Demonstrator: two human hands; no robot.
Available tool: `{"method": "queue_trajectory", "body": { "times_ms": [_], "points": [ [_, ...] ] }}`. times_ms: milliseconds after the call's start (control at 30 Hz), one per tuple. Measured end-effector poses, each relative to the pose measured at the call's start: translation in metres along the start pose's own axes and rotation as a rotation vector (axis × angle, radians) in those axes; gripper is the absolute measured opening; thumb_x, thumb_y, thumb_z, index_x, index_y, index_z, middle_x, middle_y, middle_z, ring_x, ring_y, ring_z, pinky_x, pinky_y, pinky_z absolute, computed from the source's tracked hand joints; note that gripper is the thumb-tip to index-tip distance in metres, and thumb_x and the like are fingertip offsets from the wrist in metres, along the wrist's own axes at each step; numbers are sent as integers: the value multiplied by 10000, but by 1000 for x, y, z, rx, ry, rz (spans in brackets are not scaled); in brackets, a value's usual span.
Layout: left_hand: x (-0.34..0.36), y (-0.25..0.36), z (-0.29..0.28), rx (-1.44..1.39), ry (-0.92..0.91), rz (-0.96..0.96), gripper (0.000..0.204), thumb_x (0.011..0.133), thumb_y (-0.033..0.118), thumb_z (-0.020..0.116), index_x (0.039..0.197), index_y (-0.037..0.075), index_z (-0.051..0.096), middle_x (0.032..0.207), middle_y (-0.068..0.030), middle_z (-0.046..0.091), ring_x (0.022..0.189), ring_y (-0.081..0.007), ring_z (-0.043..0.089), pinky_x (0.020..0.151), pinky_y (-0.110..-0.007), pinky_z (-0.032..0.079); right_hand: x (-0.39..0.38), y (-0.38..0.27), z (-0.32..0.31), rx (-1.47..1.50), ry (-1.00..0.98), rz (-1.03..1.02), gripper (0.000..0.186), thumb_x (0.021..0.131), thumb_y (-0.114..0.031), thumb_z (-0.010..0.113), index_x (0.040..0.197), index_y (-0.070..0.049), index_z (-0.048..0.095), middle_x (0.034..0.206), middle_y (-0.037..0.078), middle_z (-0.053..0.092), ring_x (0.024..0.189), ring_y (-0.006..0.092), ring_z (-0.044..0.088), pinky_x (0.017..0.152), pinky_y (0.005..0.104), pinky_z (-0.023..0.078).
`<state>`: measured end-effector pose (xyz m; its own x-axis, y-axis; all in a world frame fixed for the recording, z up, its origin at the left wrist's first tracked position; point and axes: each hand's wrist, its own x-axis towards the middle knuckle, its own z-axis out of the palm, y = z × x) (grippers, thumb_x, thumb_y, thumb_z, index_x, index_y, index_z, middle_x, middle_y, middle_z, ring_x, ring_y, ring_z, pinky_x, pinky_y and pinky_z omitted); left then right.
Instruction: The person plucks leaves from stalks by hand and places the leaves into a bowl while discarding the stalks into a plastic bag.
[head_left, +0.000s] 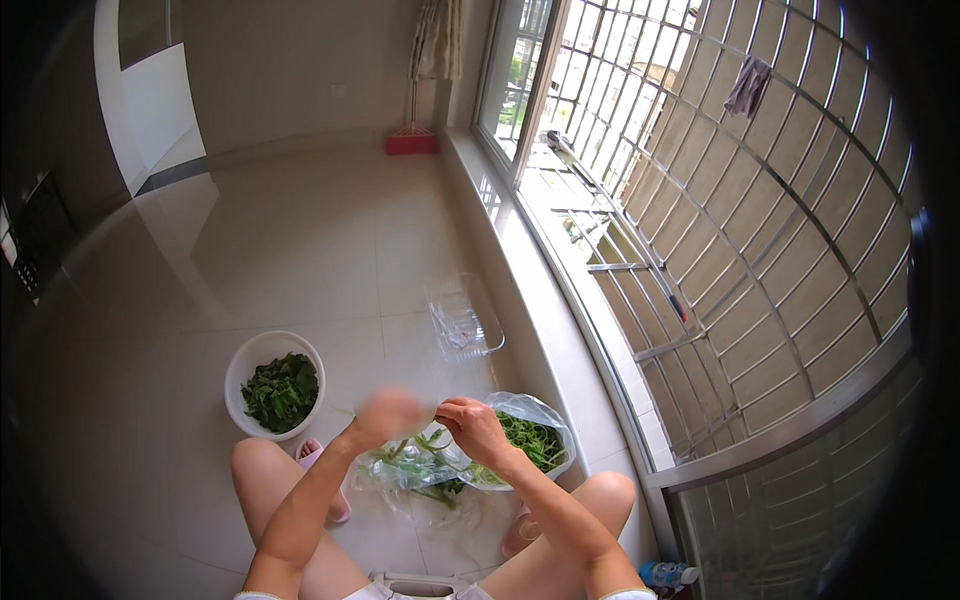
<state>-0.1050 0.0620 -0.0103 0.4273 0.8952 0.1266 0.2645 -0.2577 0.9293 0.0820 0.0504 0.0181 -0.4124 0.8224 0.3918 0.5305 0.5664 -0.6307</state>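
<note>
Head view, much as I see it from across the floor: thin green stems (432,438) trail below the two hands, over a clear plastic bag (405,472). The right hand (478,430) has its fingertips pinched together, apparently on them; the left hand (388,415) is too blurred to tell. They'd be light, limp, perhaps damp, easily bruised; best nipped gently near one end.

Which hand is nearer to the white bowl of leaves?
Left. The left hand, blurred, is to the right of the bowl and apart from it; the right hand is farther right, by the plastic bag of greens.
</note>
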Motion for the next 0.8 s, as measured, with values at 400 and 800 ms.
{"method": "queue_trajectory", "body": {
  "times_ms": [400, 800],
  "points": [
    [0, -6, 3, -583, 42, -248, 143, 695, 79, 583, 834, 62, 556, 783, -10, 535, 723, -97, 506, 656, -245, 420, 1, -17, 1, 709, 2, 372, 115, 765, 22, 501, 858, 8, 566, 720, 43, 573, 620, 74, 515, 555, 199, 433],
    [5, 4, 4, -364, -15, -308, 171, 704, 115, 590, 860, 49, 564, 776, -30, 571, 704, -116, 533, 658, -251, 431, 4, 0, -24, 758, 66, 438, 87, 735, 15, 537, 809, 16, 583, 694, 41, 586, 617, 72, 538, 530, 189, 429]
  ]
}}
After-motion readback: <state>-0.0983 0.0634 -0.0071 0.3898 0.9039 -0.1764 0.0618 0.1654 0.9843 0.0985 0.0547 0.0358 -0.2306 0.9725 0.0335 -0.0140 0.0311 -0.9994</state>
